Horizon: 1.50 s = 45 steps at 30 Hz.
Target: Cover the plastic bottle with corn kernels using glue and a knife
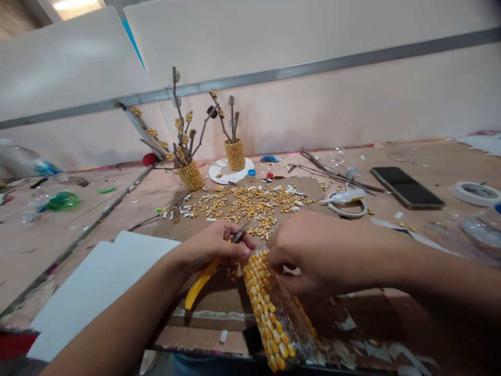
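Observation:
A clear plastic cylinder, partly covered in rows of corn kernels, lies tilted toward me at the table's front edge. My left hand is closed around a yellow-handled tool with a grey metal tip; its fingertips reach the cylinder's far end. At that same end, the fingers of my right hand are curled and pressed together against the kernels. Whatever they pinch is hidden by the hand. Beyond both hands, loose corn kernels are scattered over cardboard.
Two corn-covered pots with twigs stand at the back, one on a white disc. To the right lie a glue gun, a phone and a tape roll. White sheets and a green bottle piece are left.

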Available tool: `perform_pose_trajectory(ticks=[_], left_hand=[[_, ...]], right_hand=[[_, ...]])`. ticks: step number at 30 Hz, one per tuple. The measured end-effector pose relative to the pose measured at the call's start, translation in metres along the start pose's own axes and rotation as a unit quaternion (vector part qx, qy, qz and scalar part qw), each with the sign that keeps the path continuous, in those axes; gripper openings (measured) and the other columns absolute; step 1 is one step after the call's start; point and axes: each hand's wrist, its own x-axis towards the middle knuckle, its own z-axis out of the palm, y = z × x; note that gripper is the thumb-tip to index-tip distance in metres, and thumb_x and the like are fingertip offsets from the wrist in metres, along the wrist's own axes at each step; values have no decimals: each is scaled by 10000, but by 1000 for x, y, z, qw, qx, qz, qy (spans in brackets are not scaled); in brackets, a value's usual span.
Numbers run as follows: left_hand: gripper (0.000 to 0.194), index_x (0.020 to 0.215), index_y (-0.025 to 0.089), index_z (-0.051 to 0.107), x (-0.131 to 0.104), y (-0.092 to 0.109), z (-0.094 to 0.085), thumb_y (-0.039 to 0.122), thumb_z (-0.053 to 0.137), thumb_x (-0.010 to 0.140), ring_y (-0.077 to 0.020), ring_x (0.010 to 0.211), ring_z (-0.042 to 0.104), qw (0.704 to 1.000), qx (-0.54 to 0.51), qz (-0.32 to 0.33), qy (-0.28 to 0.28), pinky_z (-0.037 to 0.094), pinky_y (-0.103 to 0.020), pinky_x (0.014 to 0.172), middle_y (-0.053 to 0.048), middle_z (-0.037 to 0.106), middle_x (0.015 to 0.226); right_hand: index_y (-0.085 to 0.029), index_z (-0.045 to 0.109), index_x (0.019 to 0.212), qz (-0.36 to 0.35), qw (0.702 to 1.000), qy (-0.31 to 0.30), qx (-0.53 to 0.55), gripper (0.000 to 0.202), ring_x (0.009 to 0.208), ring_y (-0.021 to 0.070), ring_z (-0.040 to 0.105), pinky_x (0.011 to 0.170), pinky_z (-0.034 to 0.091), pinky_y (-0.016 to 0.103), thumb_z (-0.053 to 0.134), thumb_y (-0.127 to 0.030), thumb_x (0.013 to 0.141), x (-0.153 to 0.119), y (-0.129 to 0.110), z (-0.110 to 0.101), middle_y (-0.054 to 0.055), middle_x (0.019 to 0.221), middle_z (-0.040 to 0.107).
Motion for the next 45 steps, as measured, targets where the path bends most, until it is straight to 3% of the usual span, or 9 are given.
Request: perform_pose_trajectory(ticks=[5,12,17,19,25,35,38,41,45], left_hand=[[308,802,144,796,-2,2,2,320,949,601,-106,515,556,1000,26,-8,-4,377,-179,450,-22,684,633],[250,749,154,779,-1,1,2,337,919,650,-121,522,571,999,45,8,-9,392,-196,472,-29,674,627],[221,753,156,773,-1,-1,1,327,897,688,-104,529,534,998,46,24,-20,343,-184,463,-16,647,617],[230,753,154,770,0,-1,1,334,897,689,-103,531,527,998,48,27,-21,333,-185,461,-12,642,616],[289,789,135,752,0,0,-1,337,924,673,-87,537,522,998,47,7,-38,367,-177,484,17,638,620],[270,806,139,746,1,-3,-1,326,908,698,-85,525,526,998,38,10,-46,362,-179,477,23,635,617],[265,796,138,747,1,-3,-1,331,898,694,-93,532,532,998,44,16,-47,352,-187,478,10,645,619],[270,784,138,744,2,-4,-2,344,890,688,-98,541,530,998,41,14,-47,332,-193,480,0,649,633],[244,765,139,727,4,-5,-3,332,861,698,-108,556,513,999,8,27,-18,341,-209,513,2,642,636]], right_hand=[[-233,650,611,-2,999,-11,-46,221,469,117,336,475,196,328,744,-97,758,-2,-2,-1,-27,538,562],[-236,638,576,-7,995,-25,-98,251,437,120,242,466,167,352,758,-154,780,1,-9,3,-18,496,557],[-244,607,571,-30,998,-2,-62,301,437,122,255,492,166,363,749,-127,809,-2,-9,8,-23,497,553],[-239,638,602,-24,998,-24,-57,268,446,124,294,502,174,360,733,-114,820,-1,-10,6,-15,528,589],[-184,747,750,41,981,-175,-75,159,509,121,364,532,200,323,674,-153,888,9,-18,-9,34,663,692],[-183,744,770,46,978,-185,-85,159,517,123,269,534,186,324,677,-169,913,12,-20,-9,15,649,663],[-189,723,770,36,983,-165,-67,153,528,125,327,539,211,320,685,-168,916,9,-15,-10,9,656,659],[-192,715,861,-3,996,-84,-25,139,582,134,462,563,297,303,638,-170,974,3,-8,-12,9,721,689],[-195,721,1134,-88,992,73,-57,209,884,157,673,724,496,270,540,-161,1037,3,-18,-5,71,1152,774]])
